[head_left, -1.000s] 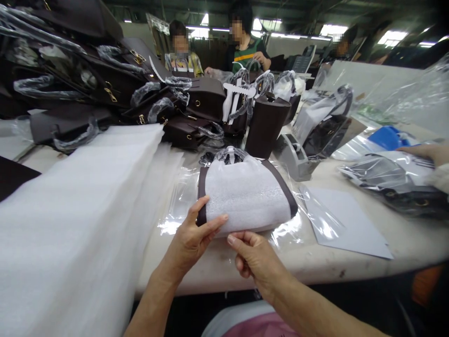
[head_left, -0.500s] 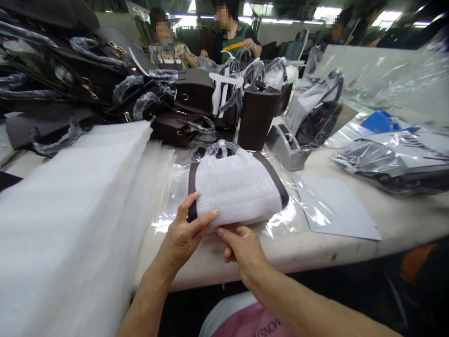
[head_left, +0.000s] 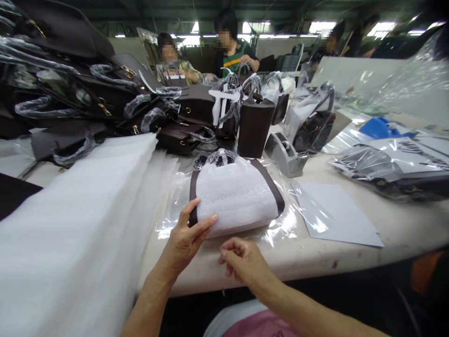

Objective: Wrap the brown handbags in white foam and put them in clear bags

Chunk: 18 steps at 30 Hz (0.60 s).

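A dark brown handbag [head_left: 271,181] lies on its side on a clear plastic sheet, wrapped round its middle in white foam sheet [head_left: 238,196]. Its handles [head_left: 221,158], covered in clear film, point away from me. My left hand [head_left: 187,234] grips the bag's near left corner, thumb on the foam and index finger along the brown side; the other fingers are partly hidden below. Just in front of the bag's near edge, my right hand [head_left: 242,260] is apart from it, fingers curled in, with nothing visible in them.
White foam sheets [head_left: 80,210] are stacked at left, below piled brown handbags [head_left: 70,79]. Beyond the wrapped bag stands a grey tape dispenser [head_left: 286,154]. A white card [head_left: 340,213] and a plastic-wrapped bag [head_left: 396,173] lie at right. Several people work across the table.
My right hand has come off the bag's near edge and drawn back toward me, its fingers curling. My left hand keeps its hold on the corner. The camera view has tilted up slightly.
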{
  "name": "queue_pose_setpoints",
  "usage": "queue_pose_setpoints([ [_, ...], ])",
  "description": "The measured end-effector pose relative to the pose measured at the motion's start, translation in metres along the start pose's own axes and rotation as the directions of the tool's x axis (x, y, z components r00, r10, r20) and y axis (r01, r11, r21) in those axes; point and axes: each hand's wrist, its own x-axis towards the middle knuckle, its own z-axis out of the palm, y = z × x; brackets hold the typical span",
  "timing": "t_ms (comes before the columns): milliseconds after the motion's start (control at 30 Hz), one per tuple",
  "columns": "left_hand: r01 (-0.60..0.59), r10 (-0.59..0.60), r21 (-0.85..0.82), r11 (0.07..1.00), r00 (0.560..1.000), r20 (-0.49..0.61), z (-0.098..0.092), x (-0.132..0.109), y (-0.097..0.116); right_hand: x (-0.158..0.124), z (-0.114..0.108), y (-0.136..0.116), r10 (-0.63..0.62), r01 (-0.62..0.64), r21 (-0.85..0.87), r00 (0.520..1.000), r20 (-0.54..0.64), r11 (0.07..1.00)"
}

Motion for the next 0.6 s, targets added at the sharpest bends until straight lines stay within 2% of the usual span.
queue_pose_setpoints([
  [67, -0.004, 0.004, 0.005, 1.000, 1.000, 0.001, -0.001, 0.000, 0.000, 0.001, 0.001, -0.005, -0.086, 0.089, -0.020, 0.990, 0.113, 0.996],
  [100, -0.007, 0.007, 0.010, 1.000, 1.000, 0.001, -0.001, 0.000, 0.000, 0.004, 0.002, -0.007, -0.086, 0.091, -0.035, 0.987, 0.134, 0.995],
  [200, -0.014, 0.014, 0.032, 0.999, 1.000, 0.003, -0.002, -0.001, 0.000, 0.016, 0.007, -0.005, 0.013, -0.004, -0.086, 0.995, 0.098, 0.996],
  [267, -0.025, 0.025, 0.039, 0.999, 1.000, 0.001, -0.003, -0.001, -0.001, 0.020, 0.011, -0.003, 0.011, 0.002, -0.094, 0.991, 0.137, 0.996],
  [367, -0.036, 0.037, 0.040, 0.999, 0.999, -0.005, -0.003, -0.003, -0.002, 0.012, 0.012, -0.010, 0.042, -0.026, -0.107, 0.987, 0.155, 0.994],
  [400, -0.037, 0.037, 0.042, 0.998, 0.999, -0.008, -0.003, -0.003, -0.002, 0.006, 0.008, -0.017, 0.040, -0.014, -0.126, 0.978, 0.206, 0.992],
  [433, -0.036, 0.037, 0.042, 0.998, 0.999, -0.015, -0.002, -0.003, -0.003, -0.001, 0.003, -0.028, 0.027, 0.021, -0.160, 0.956, 0.292, 0.987],
  [467, -0.034, 0.035, 0.042, 0.999, 0.999, -0.031, 0.000, -0.004, -0.003, -0.006, -0.006, -0.043, -0.003, 0.089, -0.193, 0.913, 0.408, 0.977],
  [500, -0.031, 0.033, 0.041, 0.999, 0.998, -0.055, 0.001, -0.004, -0.004, -0.010, -0.017, -0.062, -0.032, 0.179, -0.227, 0.847, 0.531, 0.957],
  [533, -0.025, 0.029, 0.040, 0.999, 0.996, -0.084, 0.003, -0.005, -0.004, -0.010, -0.030, -0.085, -0.061, 0.241, -0.254, 0.827, 0.559, 0.937],
  [567, -0.016, 0.020, 0.039, 0.999, 0.993, -0.114, 0.005, -0.005, -0.004, -0.004, -0.045, -0.109, -0.125, 0.285, -0.259, 0.858, 0.498, 0.923],
  [600, -0.003, 0.008, 0.036, 0.999, 0.990, -0.141, 0.008, -0.006, -0.004, 0.007, -0.059, -0.134, -0.250, 0.343, -0.227, 0.900, 0.356, 0.911],
])
